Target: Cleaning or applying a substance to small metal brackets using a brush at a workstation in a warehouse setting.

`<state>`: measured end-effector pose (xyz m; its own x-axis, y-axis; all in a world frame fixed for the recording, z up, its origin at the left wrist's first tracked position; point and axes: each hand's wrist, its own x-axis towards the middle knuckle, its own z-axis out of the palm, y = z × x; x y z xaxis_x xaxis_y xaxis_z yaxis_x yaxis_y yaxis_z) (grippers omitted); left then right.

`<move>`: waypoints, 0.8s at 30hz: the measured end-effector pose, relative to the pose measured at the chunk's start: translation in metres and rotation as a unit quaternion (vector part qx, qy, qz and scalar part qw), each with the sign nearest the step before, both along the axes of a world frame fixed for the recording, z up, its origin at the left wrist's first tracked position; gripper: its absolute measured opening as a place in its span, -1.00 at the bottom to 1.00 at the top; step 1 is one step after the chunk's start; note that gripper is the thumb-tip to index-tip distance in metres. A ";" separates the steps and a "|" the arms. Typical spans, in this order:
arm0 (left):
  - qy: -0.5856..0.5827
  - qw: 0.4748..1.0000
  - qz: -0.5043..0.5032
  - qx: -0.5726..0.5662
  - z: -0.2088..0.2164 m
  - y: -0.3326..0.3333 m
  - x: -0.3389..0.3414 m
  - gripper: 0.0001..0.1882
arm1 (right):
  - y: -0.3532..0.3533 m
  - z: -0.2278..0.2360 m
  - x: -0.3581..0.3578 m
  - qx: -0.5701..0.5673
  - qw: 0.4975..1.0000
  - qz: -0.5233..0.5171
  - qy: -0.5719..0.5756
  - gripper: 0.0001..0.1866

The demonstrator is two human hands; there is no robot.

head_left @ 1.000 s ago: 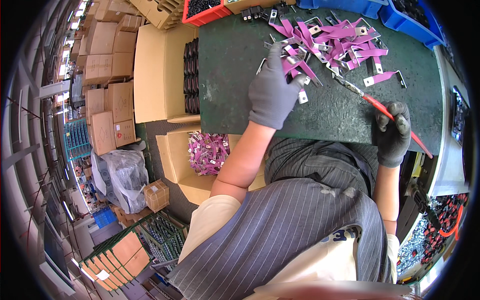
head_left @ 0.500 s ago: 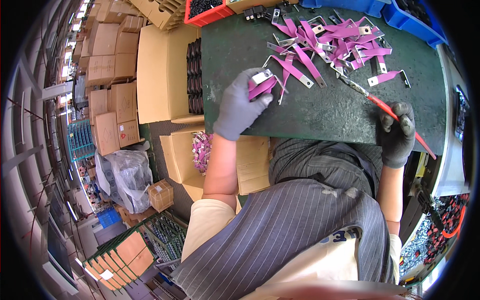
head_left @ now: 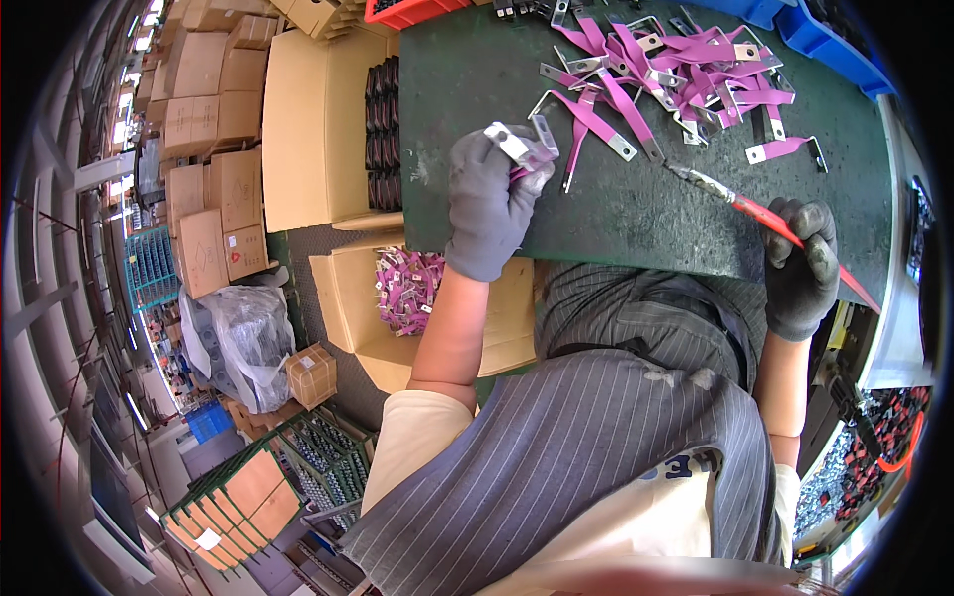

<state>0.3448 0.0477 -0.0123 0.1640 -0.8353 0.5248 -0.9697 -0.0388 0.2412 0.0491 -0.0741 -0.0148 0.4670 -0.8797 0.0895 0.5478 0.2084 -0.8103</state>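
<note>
My left hand (head_left: pixel 487 214), in a grey glove, is closed around a bent metal strip (head_left: pixel 509 142) with a purple sleeve and bare silver ends. Motion blur hides whether it grips more than one. My right hand (head_left: pixel 800 273), gloved in dark grey, closes around a slim red-handled brush (head_left: pixel 763 215) with a worn grey tip pointing left over the dark green bench (head_left: pixel 636 223). Just beyond that tip lies a tangled heap of similar purple-sleeved strips (head_left: pixel 686 79). One loose strip (head_left: pixel 780 149) sits to the heap's right.
An open carton (head_left: pixel 338 298) below the bench's left side holds more purple strips (head_left: pixel 407 288). Another carton (head_left: pixel 303 149) contains stacked black parts (head_left: pixel 384 129). Blue bins (head_left: pixel 835 45) and a red bin (head_left: pixel 417 10) line the bench's far side.
The view has shifted slightly. The strip in my left hand has turned, with its silver ends now facing up. The brush tip has drawn back a little from the heap.
</note>
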 end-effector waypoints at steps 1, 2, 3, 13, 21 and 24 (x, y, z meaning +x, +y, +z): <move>0.154 0.987 -0.040 0.004 0.001 0.003 -0.002 -0.76 | 0.001 0.005 0.003 -0.023 1.000 0.018 -0.001 -0.70; 0.305 0.949 -0.080 0.008 0.003 0.004 -0.004 -0.76 | 0.001 0.012 0.005 -0.023 1.000 0.016 0.001 -0.70; 0.404 0.903 -0.132 0.067 0.007 0.006 -0.005 -0.79 | 0.001 0.018 0.008 -0.046 0.999 0.016 0.013 -0.69; 0.439 0.875 -0.195 0.057 0.032 0.014 -0.035 -0.83 | 0.018 0.058 0.031 -0.229 0.960 -0.024 0.161 -0.66; 0.546 0.800 -0.216 0.120 0.019 0.025 -0.026 -0.67 | 0.010 0.053 0.027 -0.269 0.959 -0.019 0.091 -0.75; 0.530 0.803 -0.247 0.113 0.022 0.022 -0.028 -0.68 | 0.013 0.059 0.032 -0.302 0.940 -0.006 0.159 -0.61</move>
<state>0.3172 0.0700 0.0094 0.0374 -0.9902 0.1345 -0.1348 0.1284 0.9825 0.0815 -0.0613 0.0441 0.5459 -0.7179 0.4321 0.2573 -0.3471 -0.9018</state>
